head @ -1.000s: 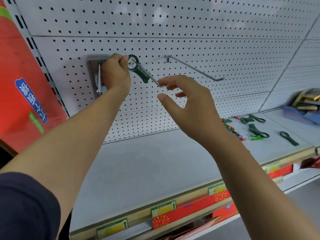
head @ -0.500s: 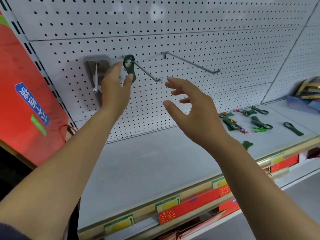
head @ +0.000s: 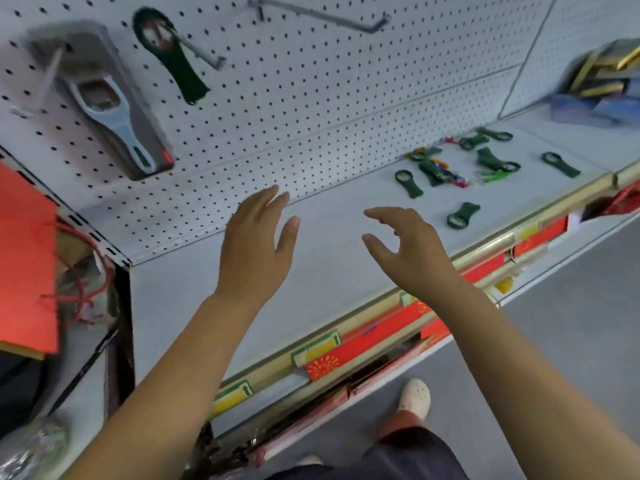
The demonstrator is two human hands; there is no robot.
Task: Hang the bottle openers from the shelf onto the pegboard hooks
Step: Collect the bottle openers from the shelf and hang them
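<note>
One dark green bottle opener (head: 171, 58), ring-headed, hangs on a pegboard hook (head: 199, 51). About seven lie near the shelf's (head: 242, 289) right end. Left hand (head: 256, 247) and right hand (head: 408, 251) spread wide, empty.

Dark green bottle openers (head: 408, 183); white pegboard (head: 311, 98) dotted black.

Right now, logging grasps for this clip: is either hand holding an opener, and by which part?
Nothing is held. The left hand and right hand are both open and empty above the shelf.
</note>
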